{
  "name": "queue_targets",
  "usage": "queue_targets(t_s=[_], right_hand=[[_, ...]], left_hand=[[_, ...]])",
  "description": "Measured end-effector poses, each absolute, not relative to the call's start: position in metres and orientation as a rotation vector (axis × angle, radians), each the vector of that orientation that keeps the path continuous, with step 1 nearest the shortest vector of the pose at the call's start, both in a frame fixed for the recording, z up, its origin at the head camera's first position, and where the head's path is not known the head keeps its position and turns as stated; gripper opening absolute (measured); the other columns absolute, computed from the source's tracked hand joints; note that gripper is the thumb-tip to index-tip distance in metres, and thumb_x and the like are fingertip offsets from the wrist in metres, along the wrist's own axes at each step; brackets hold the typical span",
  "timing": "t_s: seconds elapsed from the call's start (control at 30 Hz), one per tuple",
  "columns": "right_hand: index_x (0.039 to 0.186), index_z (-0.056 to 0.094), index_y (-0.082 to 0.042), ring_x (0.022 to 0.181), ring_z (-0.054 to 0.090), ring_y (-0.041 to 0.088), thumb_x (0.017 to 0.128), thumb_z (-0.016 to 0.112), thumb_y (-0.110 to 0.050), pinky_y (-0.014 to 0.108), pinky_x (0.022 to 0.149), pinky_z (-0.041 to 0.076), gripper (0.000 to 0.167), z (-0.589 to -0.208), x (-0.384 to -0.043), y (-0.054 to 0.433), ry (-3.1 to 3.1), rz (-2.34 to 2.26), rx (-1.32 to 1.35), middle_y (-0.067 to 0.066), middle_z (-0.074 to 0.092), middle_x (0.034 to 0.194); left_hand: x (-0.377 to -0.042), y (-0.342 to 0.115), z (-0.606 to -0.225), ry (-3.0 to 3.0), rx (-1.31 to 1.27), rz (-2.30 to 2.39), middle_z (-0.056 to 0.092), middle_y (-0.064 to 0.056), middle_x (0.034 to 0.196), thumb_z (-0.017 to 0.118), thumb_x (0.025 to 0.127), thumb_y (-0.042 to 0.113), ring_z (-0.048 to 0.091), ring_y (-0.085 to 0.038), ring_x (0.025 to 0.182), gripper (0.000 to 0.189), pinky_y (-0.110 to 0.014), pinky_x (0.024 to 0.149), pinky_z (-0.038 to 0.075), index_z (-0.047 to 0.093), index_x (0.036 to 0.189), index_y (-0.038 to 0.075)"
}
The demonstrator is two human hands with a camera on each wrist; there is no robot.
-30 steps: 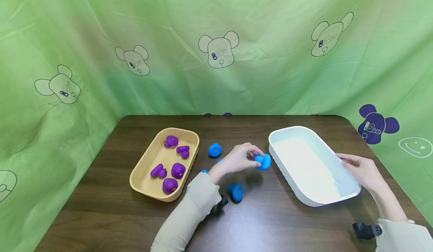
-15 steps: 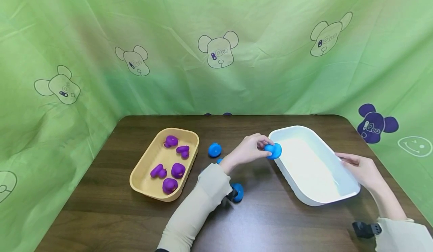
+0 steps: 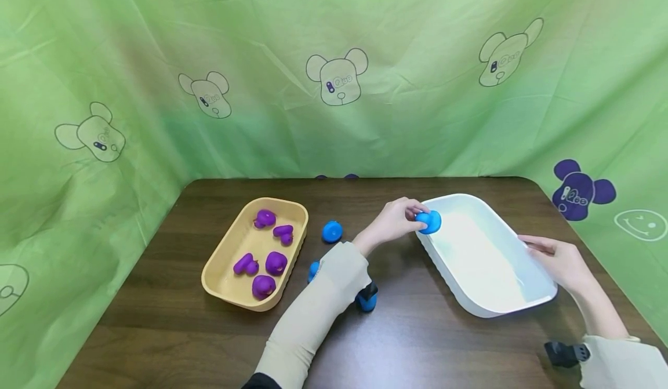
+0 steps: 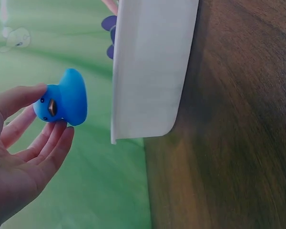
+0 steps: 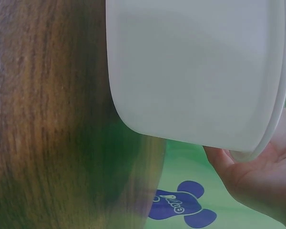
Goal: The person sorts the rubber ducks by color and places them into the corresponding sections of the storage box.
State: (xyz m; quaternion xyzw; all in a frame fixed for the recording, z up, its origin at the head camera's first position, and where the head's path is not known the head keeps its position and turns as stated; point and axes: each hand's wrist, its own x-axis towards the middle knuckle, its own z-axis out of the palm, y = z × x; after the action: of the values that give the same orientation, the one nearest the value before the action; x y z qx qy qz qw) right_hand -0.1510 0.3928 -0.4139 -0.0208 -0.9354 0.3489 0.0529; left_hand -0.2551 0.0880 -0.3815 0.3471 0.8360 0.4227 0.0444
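In the head view my left hand (image 3: 392, 222) pinches a blue rubber duck (image 3: 430, 222) above the left rim of the white tray (image 3: 454, 293). The left wrist view shows thumb and fingertips on the head of the duck (image 4: 71, 98), its beak facing the camera, apart from the tray wall (image 4: 150, 71). My right hand (image 3: 558, 264) grips the tray's right rim. From the right wrist, that hand (image 5: 262, 179) is partly hidden behind the tray's edge (image 5: 195, 95). The inside of the white tray shows bare in the head view.
A yellow tray (image 3: 224, 296) on the left holds several purple rubber ducks (image 3: 263, 286). Between the trays lie more blue ducks (image 3: 331, 232), some partly hidden by the left sleeve (image 3: 323, 296). A green printed curtain (image 3: 407, 128) stands behind the dark wooden table (image 3: 156, 331).
My left hand has carried the blue duck right and away from me, from beside the white tray to above its left rim. The right hand and both trays have stayed put.
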Motion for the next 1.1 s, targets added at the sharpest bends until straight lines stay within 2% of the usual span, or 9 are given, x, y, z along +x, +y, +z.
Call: queue_targets(t_s=[1.1], right_hand=[[0.114,0.050,0.014,0.062,0.051,-0.004,0.091,0.046,-0.012,0.022,0.051,0.044,0.034,-0.415,-0.151,0.394,-2.850,1.048,-0.074,0.030,0.059,0.095]], left_hand=[[-0.274,0.124,-0.399,2.568,0.952,1.311,0.060,-0.002,0.093,0.068,0.077,0.010,0.052,-0.004,0.076,0.025,-0.008,0.065,0.039,0.065,0.101,0.009]])
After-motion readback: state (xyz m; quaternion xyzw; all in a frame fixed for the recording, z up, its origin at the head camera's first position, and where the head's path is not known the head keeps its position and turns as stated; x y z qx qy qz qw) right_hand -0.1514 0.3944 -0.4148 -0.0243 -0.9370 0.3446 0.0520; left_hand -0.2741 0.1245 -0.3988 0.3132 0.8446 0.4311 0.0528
